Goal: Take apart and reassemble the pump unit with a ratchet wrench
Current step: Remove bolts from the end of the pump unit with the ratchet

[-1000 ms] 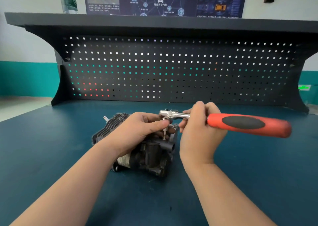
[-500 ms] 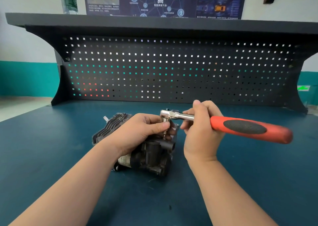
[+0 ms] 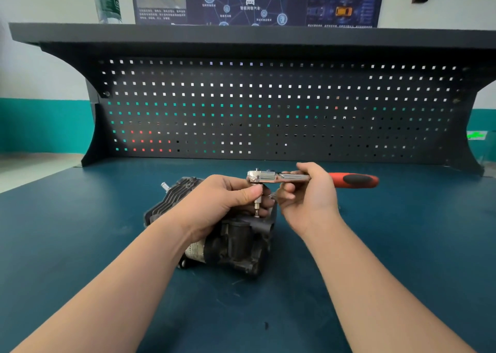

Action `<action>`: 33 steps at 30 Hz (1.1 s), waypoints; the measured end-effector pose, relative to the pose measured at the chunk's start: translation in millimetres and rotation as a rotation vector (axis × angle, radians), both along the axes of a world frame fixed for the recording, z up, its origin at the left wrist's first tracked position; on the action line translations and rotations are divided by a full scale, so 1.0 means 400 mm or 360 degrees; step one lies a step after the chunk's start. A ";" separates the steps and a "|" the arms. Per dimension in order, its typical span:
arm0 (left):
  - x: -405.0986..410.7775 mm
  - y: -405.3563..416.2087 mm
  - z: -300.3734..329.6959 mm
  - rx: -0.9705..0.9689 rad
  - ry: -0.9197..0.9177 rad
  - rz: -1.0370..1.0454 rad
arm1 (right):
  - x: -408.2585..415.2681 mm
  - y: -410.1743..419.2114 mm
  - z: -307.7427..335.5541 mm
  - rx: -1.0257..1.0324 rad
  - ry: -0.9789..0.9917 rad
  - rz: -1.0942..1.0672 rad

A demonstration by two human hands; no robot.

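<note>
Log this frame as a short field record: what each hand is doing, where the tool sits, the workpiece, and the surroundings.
left hand: left hand pinches the bit under the ratchet head
right hand: right hand grips the ratchet wrench on its metal shank, near the head
tool: red and black handle points right, roughly level; bit points down at the pump
workpiece: pump unit lies on the blue workbench
contact: whether the bit tip is seated cannot be told
background: black pegboard; plastic bottle on the top shelf
</note>
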State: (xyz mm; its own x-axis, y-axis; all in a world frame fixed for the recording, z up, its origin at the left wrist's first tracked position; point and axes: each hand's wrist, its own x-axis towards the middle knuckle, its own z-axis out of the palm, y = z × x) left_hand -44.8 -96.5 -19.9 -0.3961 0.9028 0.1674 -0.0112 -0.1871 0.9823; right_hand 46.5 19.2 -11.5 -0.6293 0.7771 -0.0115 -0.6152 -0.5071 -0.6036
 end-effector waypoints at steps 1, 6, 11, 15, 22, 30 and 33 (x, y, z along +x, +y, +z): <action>0.000 0.001 -0.001 0.0003 0.0013 0.0018 | 0.005 -0.014 0.005 0.0099 0.0018 -0.0147; 0.003 -0.007 0.002 -0.0020 0.0153 0.0006 | 0.026 -0.130 -0.016 0.1901 -0.0199 -0.1402; 0.000 -0.012 -0.002 0.0025 0.0100 0.0022 | 0.035 -0.117 -0.018 0.1263 -0.0043 -0.1018; 0.006 -0.007 0.000 0.0015 0.0104 0.0054 | 0.029 -0.027 -0.009 0.0262 0.0243 -0.0282; 0.011 -0.006 -0.001 -0.0121 0.0238 0.0024 | -0.021 0.005 -0.050 -0.0246 0.0087 0.0258; 0.006 -0.013 0.004 0.0003 0.0022 0.0099 | 0.003 -0.023 0.008 0.0104 0.0158 -0.0256; -0.003 -0.016 0.010 -0.0036 -0.0029 0.0010 | 0.024 0.000 0.006 0.0197 0.0112 -0.0416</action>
State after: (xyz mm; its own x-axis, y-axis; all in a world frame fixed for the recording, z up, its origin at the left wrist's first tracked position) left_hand -46.1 -103.1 -15.8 -0.4044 0.9039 0.1393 -0.0284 -0.1647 0.9859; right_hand 56.1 19.0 -9.2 -0.4035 0.9057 0.1299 -0.7577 -0.2512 -0.6024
